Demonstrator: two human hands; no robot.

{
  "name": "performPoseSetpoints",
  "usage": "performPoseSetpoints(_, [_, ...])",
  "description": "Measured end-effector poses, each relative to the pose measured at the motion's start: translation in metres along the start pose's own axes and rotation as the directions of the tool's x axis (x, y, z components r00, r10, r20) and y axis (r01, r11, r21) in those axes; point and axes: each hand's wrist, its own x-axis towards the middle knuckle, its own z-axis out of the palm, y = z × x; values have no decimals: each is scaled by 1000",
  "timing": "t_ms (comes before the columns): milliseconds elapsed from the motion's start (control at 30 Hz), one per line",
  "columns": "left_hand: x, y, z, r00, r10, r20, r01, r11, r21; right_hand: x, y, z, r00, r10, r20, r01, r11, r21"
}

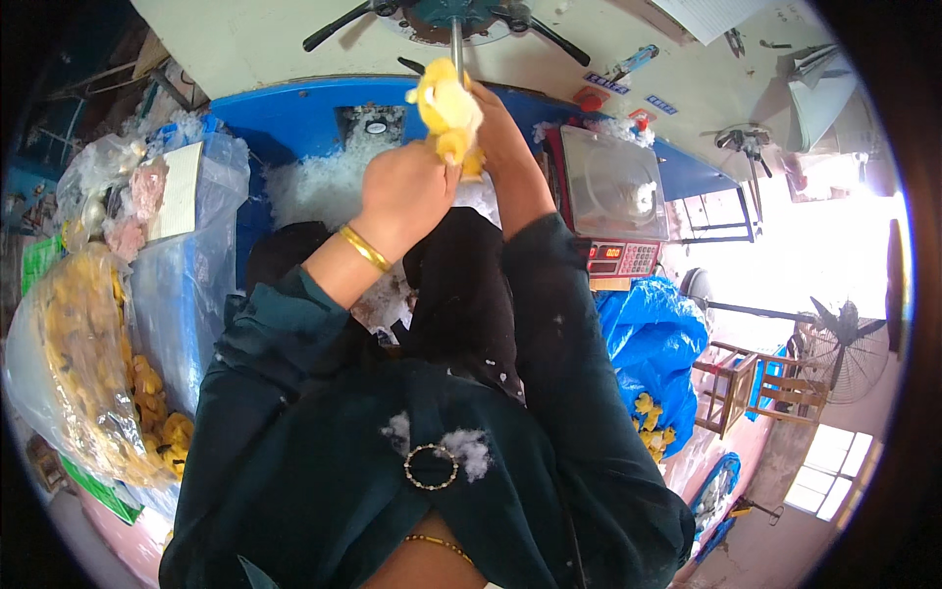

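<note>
A small yellow plush toy [449,106] is up against a thin metal tube [456,47] that comes out of a machine with black handles [559,41]. Closed in a fist, my left hand [404,188] grips the toy's lower end. My right hand [502,137] wraps the toy's right side, its fingertips partly hidden behind it. Where the tube meets the toy cannot be made out clearly. White fluffy stuffing [319,187] lies on the blue surface beyond my lap, beside my left hand.
Right of my arms stands a digital scale [616,187], above a blue plastic bag [653,334] with yellow toys. On the left, a large clear bag [74,344] is full of yellow plush pieces. A standing fan [839,348] and wooden stools [726,388] are farther right.
</note>
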Motion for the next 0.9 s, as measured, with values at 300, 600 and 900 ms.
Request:
performPoseSetpoints(300, [14,-16,28,999,36,12,-38,979,202,17,-4,-2,991,-130,27,132,968,-213])
performPoseSetpoints(600, [-14,5,-2,967,-119,226,180,946,-270,-2,-10,6,971,-152,-185,40,863,-503])
performPoseSetpoints(900, [32,2,-16,618,-154,771,734,-239,-636,51,-22,-2,923,-331,-196,51,609,-792])
